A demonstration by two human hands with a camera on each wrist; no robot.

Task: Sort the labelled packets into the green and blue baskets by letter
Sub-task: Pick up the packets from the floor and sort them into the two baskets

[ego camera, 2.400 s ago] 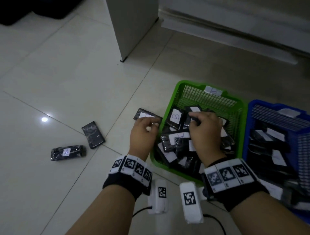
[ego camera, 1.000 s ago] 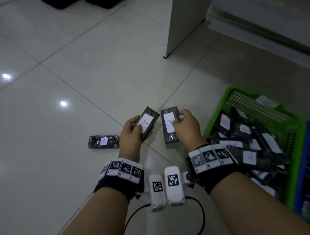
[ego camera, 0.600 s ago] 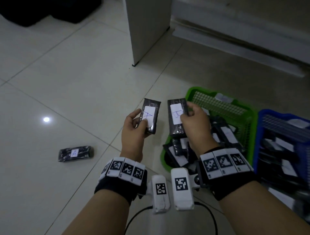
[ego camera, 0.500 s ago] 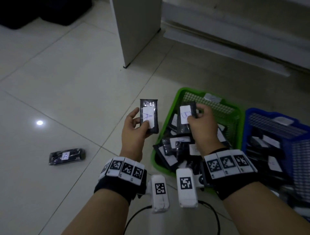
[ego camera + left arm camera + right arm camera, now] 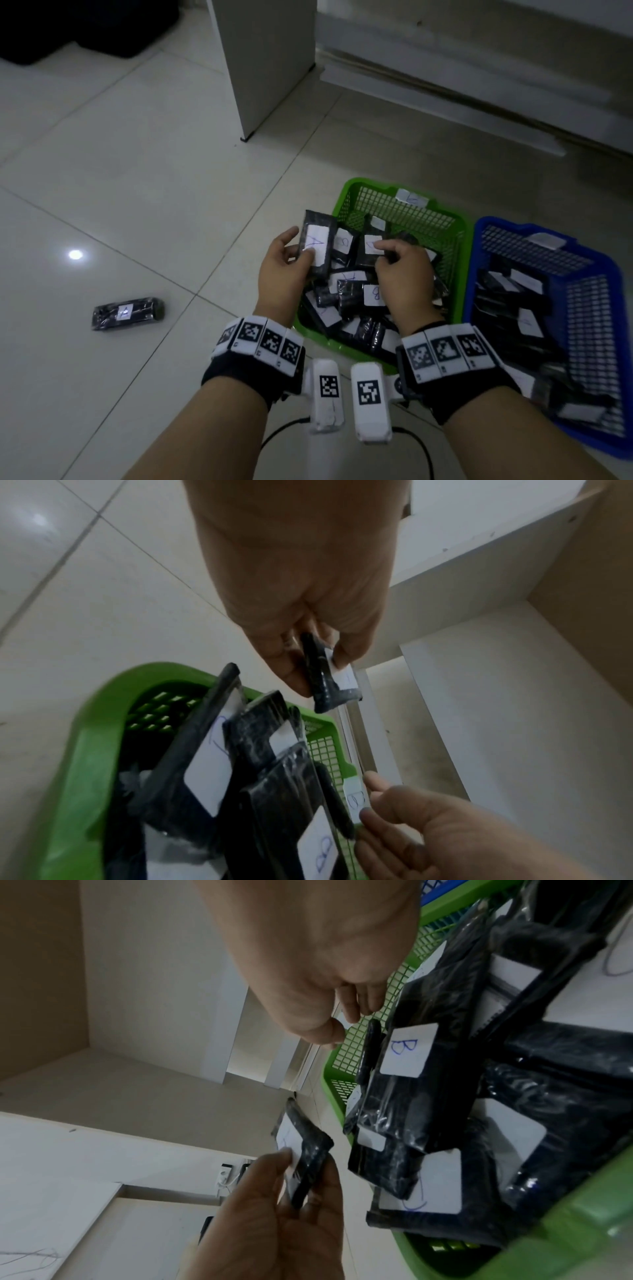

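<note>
The blue basket (image 5: 486, 260) sits at far right, loaded with dark packets, and the green basket (image 5: 346, 202) stands touching its left side, heaped with more, several showing a B on their white labels. It looks like green takes the Bs, so blue would be for the As.

Over the green basket hovers the right hand (image 5: 400, 274), fingers curled on the edge of the B packet (image 5: 368, 251), which sits low among the heap; from here it reads as a drop-off, though whether the fingers really grip it is hard to say, the wrist views hiding the contact.

Just left, over the basket's near-left corner, the left hand (image 5: 281, 270) pinches the A packet (image 5: 315, 246), thumb on the label, fingers behind, label turned up toward the head so the letter can be read. That one probably belongs in blue, so it has to cross over the green basket.

One stray packet (image 5: 128, 312) lies alone on the floor (image 5: 137, 171), well apart to the left, its letter too small to tell.

The floor is pale glossy tile, a lamp glinting off it; a white cabinet panel (image 5: 263, 68) rises behind, and a skirting ledge runs along the wall.
</note>
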